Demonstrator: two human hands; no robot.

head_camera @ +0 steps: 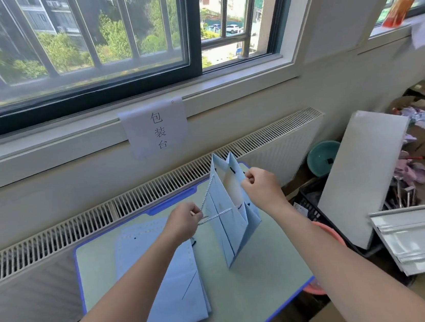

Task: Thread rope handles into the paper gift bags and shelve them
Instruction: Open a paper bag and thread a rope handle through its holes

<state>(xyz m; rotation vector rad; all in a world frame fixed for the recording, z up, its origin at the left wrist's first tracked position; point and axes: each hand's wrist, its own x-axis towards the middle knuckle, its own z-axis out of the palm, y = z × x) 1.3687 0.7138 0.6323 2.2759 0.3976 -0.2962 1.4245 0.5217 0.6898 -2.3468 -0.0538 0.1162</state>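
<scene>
A light blue paper gift bag stands upright and opened on the green table. A white twisted rope handle runs out from its left face in a loop. My left hand pinches that loop and pulls it taut to the left. At the bag's top right edge my right hand pinches the rim, with fingers curled. A stack of flat blue bags lies on the table under my left forearm.
The table has a blue border and sits against a radiator grille below a window. A paper sign hangs on the sill. To the right stand a white board, a teal basin, a black crate and floor clutter.
</scene>
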